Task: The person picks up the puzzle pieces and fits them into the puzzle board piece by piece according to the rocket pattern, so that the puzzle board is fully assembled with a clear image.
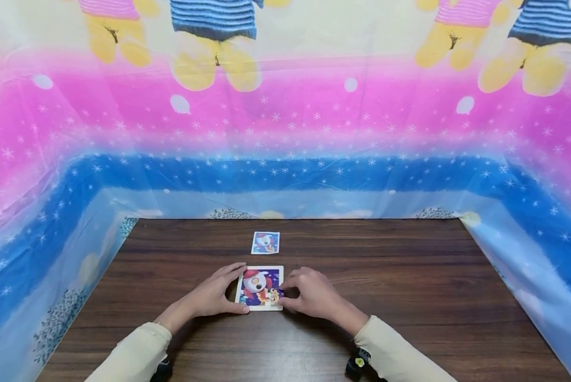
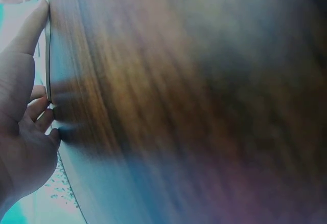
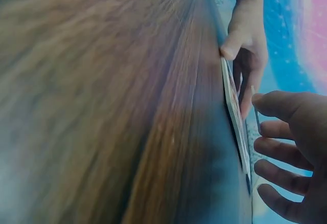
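A small picture puzzle board (image 1: 255, 284) with a white border and a cartoon on purple lies flat on the table. My left hand (image 1: 213, 293) holds it by the left side, thumb at the near corner and fingers at the far one. At the board's right edge is my right hand (image 1: 309, 293). Between its thumb and forefinger it pinches a thin flat puzzle piece (image 3: 256, 106), seen edge-on in the right wrist view, raised above the board. The piece's picture cannot be made out. A pale patch shows in the board's lower right part.
A small picture card (image 1: 265, 242) with a similar cartoon lies just beyond the board. The brown wood-grain table (image 1: 385, 254) is enclosed at the back and sides by a printed cloth (image 1: 314, 175).
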`<move>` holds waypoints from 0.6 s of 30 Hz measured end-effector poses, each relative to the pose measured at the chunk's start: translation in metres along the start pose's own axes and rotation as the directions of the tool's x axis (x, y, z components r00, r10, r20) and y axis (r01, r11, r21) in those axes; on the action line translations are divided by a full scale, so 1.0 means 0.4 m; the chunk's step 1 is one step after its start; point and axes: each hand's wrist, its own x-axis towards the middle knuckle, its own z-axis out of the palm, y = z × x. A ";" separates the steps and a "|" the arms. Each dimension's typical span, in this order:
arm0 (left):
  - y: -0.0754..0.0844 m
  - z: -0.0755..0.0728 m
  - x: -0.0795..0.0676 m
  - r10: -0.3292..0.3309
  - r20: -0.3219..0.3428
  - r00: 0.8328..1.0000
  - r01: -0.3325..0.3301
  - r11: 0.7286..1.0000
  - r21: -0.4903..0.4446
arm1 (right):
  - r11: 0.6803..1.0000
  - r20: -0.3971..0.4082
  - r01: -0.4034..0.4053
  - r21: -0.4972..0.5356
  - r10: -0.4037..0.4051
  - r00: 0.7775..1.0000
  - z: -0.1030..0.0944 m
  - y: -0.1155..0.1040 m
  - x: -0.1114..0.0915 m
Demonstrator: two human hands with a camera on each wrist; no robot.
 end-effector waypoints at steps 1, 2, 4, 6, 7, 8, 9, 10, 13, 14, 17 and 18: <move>0.000 0.000 0.001 0.000 0.001 1.000 0.000 1.000 0.001 | 1.000 0.004 -0.001 -0.004 0.001 1.000 0.002 -0.002 0.003; 0.001 0.001 0.002 -0.003 0.004 1.000 0.003 1.000 0.000 | 1.000 0.007 -0.003 -0.009 0.003 1.000 0.004 -0.004 0.005; 0.001 0.001 0.004 -0.008 0.005 1.000 0.008 1.000 -0.002 | 1.000 0.016 -0.007 -0.017 0.007 1.000 0.009 -0.007 0.010; 0.001 0.002 0.005 -0.013 0.007 1.000 0.013 1.000 -0.006 | 1.000 0.029 -0.012 -0.019 0.013 0.999 0.016 -0.008 0.014; 0.002 0.002 0.005 -0.018 0.009 1.000 0.018 1.000 -0.008 | 1.000 0.035 -0.018 -0.019 0.018 0.999 0.019 -0.008 0.016; 0.001 0.003 0.005 -0.018 0.009 1.000 0.018 1.000 -0.008 | 1.000 0.040 -0.024 -0.017 0.024 0.999 0.022 -0.009 0.018; 0.001 0.003 0.005 -0.018 0.010 1.000 0.018 1.000 -0.011 | 0.999 0.044 -0.029 -0.016 0.030 0.999 0.024 -0.010 0.020; 0.002 0.003 0.005 -0.017 0.008 1.000 0.017 1.000 -0.015 | 0.999 0.046 -0.035 -0.018 0.036 0.998 0.027 -0.010 0.021; 0.003 0.003 0.004 -0.016 0.009 1.000 0.016 1.000 -0.021 | 0.999 0.049 -0.044 -0.022 0.045 0.998 0.030 -0.013 0.024; 0.003 0.003 0.004 -0.015 0.009 1.000 0.015 1.000 -0.021 | 0.999 0.050 -0.045 -0.022 0.046 0.998 0.031 -0.013 0.025; 0.003 0.003 0.003 -0.019 0.009 1.000 0.019 1.000 -0.018 | 0.999 0.050 -0.043 -0.025 0.044 0.998 0.031 -0.013 0.026; 0.003 0.003 0.004 -0.018 0.010 1.000 0.018 1.000 -0.016 | 0.999 0.049 -0.042 -0.025 0.043 0.998 0.030 -0.013 0.026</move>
